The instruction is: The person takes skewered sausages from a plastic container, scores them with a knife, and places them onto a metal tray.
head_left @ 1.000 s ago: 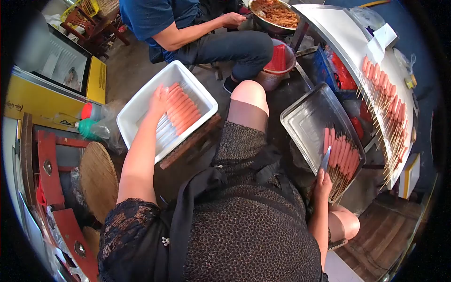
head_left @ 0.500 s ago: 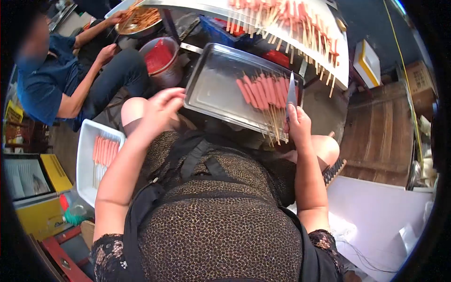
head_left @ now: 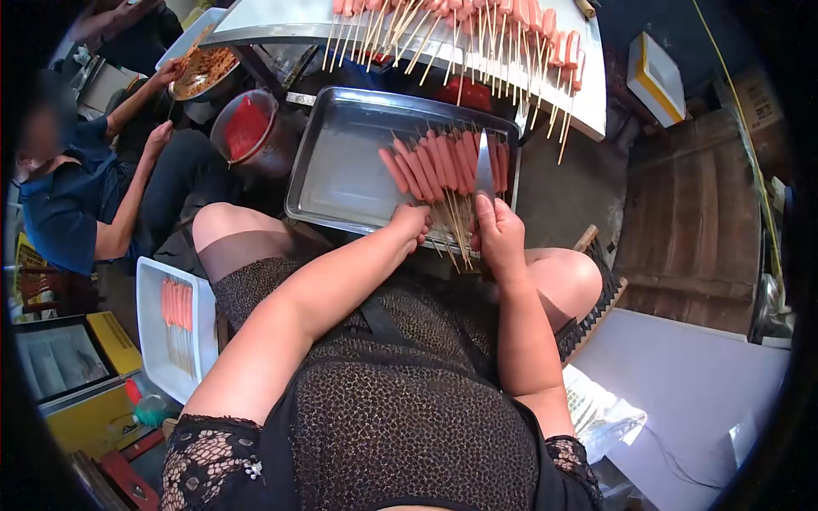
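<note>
A metal tray [head_left: 319, 162] rests before my knees, with pink sausages on wooden sticks [head_left: 443, 162] fanned out on its right half. My right hand [head_left: 500, 234] is closed round the handle of a knife [head_left: 485, 166]; its blade points away from me, over the right-hand sausages. At the near rim, my left hand [head_left: 412, 224] is beside the leftmost sticks with its fingers curled in. What those fingers pinch, if anything, is hidden.
A white tabletop [head_left: 290, 19] holding many skewered sausages stands beyond the tray. To my left are a white bin [head_left: 150, 328] with skewered sausages and a red-lined bucket [head_left: 247, 128]. A seated co-worker [head_left: 72, 196] handles a bowl of food [head_left: 204, 72].
My left hand has come from the tray's left corner rightward to the sticks, its fingers now curled. The knife stays in my right hand. The view has shifted.
</note>
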Tool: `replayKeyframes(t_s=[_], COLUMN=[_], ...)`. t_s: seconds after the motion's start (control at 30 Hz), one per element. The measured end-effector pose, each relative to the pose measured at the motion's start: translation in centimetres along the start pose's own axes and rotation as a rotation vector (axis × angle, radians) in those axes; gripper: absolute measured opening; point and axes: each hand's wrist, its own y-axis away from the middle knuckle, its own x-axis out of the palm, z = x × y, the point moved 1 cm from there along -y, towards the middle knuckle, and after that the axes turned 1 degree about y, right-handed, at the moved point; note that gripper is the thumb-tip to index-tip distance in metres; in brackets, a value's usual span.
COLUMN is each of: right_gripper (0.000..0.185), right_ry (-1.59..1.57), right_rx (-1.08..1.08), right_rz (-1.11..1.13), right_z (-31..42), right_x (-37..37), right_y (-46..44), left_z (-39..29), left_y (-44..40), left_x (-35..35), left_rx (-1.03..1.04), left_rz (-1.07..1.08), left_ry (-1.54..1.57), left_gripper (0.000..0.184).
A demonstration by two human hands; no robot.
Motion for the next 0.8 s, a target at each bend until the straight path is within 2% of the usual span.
replayKeyframes(t_s=[0.03,0.17,0.3,0.37,0.47,0.6,0.7,0.77,0.8], right_gripper=[0.032,0.033,0.034,0.033,0.033,0.032,0.033,0.034,0.036], right_ry=[0.01,0.046,0.134,0.163,0.27,0.393,0.463,0.508,0.517], right_rx=[-0.015,-0.041,-0.098,-0.073,-0.08,-0.22,-0.194,-0.05,-0.12], right_rz=[0.016,0.039,0.043,0.059,0.057,0.058,0.058,0.087,0.07], right_z=[0.1,0.4,-0.1,-0.3,0.2,-1.7,-1.8,-1.1,-2.0], right_x=[0.1,0.4,0.5,0.5,0.6,1.2,1.4,1.7,1.8], right_y=[-0.1,-0.3,-0.3,-0.1,0.5,0.1,0.3,0.8,0.6], left_z=[0.1,-0.5,-1.5,-1.4,-1.5,-1.9,-1.1,-1.3,-1.2], left_y=[0.0,0.7,2.1,2.0,2.1,3.5,2.4,1.7,1.7], left_x=[-0.1,-1.8,-5.7,-8.1,-10.6,-12.8,-14.0,-14.2,-14.5], left_rx=[-0.018,-0.056,0.046,0.153,0.109,0.157,0.184,0.181,0.161], left_rz=[0.032,0.081,0.105,0.021,-0.037,-0.061,-0.077,-0.114,-0.145], left_ry=[0.087,0.095,-0.043,-0.147,-0.046,-0.143,-0.152,-0.178,-0.212], left_gripper=[0.015,0.016,0.019,0.017,0.018,0.023,0.026,0.027,0.029])
